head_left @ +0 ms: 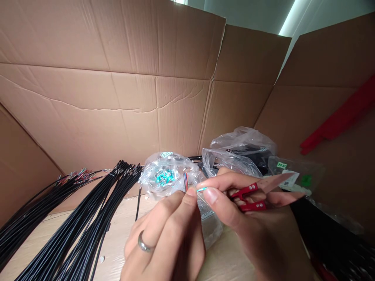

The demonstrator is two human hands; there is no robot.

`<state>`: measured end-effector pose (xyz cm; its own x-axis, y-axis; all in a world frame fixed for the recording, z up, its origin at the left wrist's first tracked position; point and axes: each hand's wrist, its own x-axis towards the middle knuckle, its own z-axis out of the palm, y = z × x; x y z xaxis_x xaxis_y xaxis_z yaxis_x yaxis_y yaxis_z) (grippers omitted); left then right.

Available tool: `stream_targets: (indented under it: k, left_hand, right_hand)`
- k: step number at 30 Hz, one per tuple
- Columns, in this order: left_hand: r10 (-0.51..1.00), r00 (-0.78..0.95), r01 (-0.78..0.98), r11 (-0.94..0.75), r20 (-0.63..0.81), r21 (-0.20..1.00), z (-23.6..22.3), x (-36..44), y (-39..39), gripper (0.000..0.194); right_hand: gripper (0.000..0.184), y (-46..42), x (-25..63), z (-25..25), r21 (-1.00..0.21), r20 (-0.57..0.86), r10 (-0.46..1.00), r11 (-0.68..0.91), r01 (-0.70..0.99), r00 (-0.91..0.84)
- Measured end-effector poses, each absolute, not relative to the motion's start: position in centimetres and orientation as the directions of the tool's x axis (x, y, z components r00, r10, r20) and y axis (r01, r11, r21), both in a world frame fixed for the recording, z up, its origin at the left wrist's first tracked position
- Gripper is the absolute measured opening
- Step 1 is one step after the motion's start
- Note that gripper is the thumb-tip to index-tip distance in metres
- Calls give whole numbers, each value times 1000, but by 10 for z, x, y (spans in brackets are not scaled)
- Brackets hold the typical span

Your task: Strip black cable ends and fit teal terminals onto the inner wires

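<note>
My left hand (166, 234), with a ring on one finger, is closed around thin coloured wires (185, 180) that stick up past the thumb and forefinger. My right hand (234, 203) meets it from the right. Its thumb and forefinger pinch a small teal piece (201, 189) beside the left thumb tip; whether this is a wire end or a separate part I cannot tell. Red-handled thread snips (249, 198) are tucked in the same right hand, blades apart and pointing right. Behind the hands, a clear plastic bag (149, 171) holds several small teal parts (164, 177).
Bundles of black cables (79, 222) spread over the wooden table (117, 242) at left, some with coloured wire ends (79, 175). More plastic bags (243, 144) and dark cables (331, 238) lie at right. Cardboard walls (131, 89) surround the table. A red object (336, 121) is at upper right.
</note>
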<state>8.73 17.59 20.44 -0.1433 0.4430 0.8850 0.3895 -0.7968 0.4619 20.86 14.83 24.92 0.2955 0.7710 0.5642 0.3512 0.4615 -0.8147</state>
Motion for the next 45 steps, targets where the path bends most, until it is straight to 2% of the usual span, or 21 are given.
stream_targets:
  k: [4,8,13,16,19,23,26,28,30,33,38,45]
  left_hand:
    - [464,-111,257,-841,879,476,212,89,177,23]
    - [480,-196,116,-855,855,506,219,93,181,25]
    - [497,-212,116,-842,842,526,221,97,178,26]
    - [562,-233,98,-799,794,594,223,99,174,21]
    - [714,-149,1,-692,684,722,224,95,172,14]
    - [884,128,-185,-424,449,887,225,82,178,4]
    - [888,377,-336,-135,264,932,226,74,184,10]
    - [866,454,-349,-43,210,936,227,71,186,13]
    - [854,474,-312,-63,213,948,228,70,187,12]
    - [842,455,-283,-171,289,944,228,71,189,20]
    - [850,408,-224,-260,333,939,227,69,192,3]
    - [852,350,-156,-357,390,921,230,66,192,7]
  right_hand:
    - [30,150,210,250,-757,635,739,537,372,226]
    - [27,152,212,247,-739,648,733,538,405,207]
    - [19,152,212,245,-746,633,743,512,426,216]
    - [17,152,211,245,-759,621,750,505,410,226]
    - [18,153,211,244,-777,613,749,512,367,252]
    - [17,154,214,244,-813,570,779,486,321,263]
    - [16,155,215,245,-821,555,796,476,316,242]
    - [15,155,216,245,-824,548,804,470,316,231]
    - [15,155,218,244,-830,539,804,457,320,252]
    - [16,155,221,243,-826,543,786,436,357,296]
    - [17,154,227,243,-800,573,763,441,408,299]
    - [16,154,232,246,-769,601,766,475,428,230]
